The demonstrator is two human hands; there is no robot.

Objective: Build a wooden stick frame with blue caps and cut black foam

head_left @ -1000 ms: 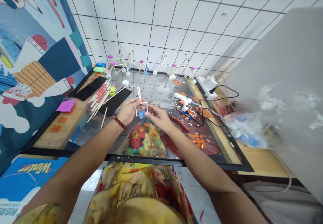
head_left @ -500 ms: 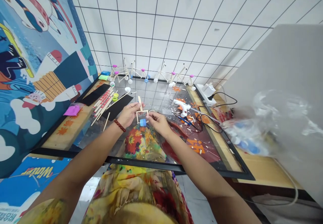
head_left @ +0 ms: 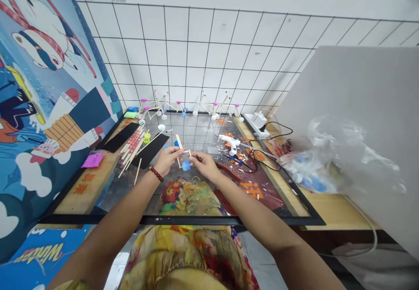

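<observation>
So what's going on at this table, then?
Someone's left hand and right hand hold a small stick frame between them, above the table. Loose sticks and black sheets lie to the left. A glue gun lies to the right among scraps, and stick models with pink and white parts stand along the back.
</observation>
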